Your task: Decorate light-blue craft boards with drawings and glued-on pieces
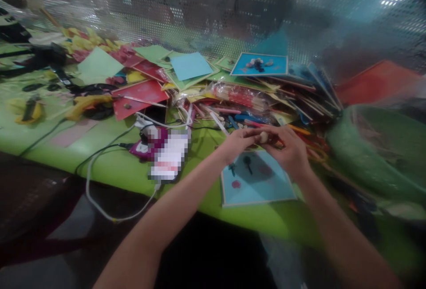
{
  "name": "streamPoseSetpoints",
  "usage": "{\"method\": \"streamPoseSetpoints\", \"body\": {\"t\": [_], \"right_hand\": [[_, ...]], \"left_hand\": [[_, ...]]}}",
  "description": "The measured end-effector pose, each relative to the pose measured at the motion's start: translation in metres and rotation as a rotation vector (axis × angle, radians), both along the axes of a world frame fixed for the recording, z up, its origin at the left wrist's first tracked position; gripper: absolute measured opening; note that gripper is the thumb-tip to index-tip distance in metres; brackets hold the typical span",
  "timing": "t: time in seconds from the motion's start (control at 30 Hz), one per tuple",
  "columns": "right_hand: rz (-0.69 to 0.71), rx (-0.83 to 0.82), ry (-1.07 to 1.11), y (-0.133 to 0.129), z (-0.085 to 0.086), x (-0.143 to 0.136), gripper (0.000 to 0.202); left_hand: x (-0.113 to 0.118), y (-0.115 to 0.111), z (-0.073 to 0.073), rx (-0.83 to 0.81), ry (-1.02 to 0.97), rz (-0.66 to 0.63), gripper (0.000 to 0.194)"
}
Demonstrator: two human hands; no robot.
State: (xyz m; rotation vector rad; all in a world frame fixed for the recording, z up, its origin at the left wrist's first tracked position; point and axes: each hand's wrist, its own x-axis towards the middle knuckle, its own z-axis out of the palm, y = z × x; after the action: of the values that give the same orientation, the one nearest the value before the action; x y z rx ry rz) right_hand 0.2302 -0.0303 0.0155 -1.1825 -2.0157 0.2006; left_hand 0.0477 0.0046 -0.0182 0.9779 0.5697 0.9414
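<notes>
Both hands meet above a light blue framed card [262, 191] that lies at the front edge of the green table. A small pale rounded piece [264, 137] sits between their fingertips. The fingers of my left hand [238, 143] are closed on it from one side, and those of my right hand [289, 149] from the other. On the card are dark green plant-like shapes [248, 164] and pink round spots [236, 184]. My hands and their shadow cover part of its top.
A green basin [376, 147] stands at the right. Coloured cards and sticks are heaped behind my hands, with a blue framed card [261, 65] on top. Left of the card lie a phone [169, 156], a white cable [88, 187] and a yellow tool [88, 104].
</notes>
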Motion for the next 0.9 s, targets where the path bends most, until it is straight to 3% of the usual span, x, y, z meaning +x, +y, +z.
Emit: {"method": "streamPoseSetpoints", "body": {"t": [0.3, 0.47, 0.7, 0.9], "right_hand": [[0.1, -0.001, -0.115, 0.002, 0.006, 0.007, 0.037], [0.072, 0.044, -0.212, -0.001, 0.013, 0.007, 0.031], [0.036, -0.039, -0.245, -0.005, 0.024, 0.009, 0.018], [0.101, -0.253, -0.31, -0.019, 0.031, 0.024, 0.019]], "left_hand": [[0.001, 0.003, -0.006, 0.052, 0.043, 0.109, 0.052], [0.0, 0.004, -0.008, 0.056, 0.12, 0.093, 0.049], [-0.001, -0.001, 0.006, 0.111, 0.214, 0.122, 0.031], [-0.006, -0.003, 0.02, 0.059, 0.219, 0.256, 0.018]]}}
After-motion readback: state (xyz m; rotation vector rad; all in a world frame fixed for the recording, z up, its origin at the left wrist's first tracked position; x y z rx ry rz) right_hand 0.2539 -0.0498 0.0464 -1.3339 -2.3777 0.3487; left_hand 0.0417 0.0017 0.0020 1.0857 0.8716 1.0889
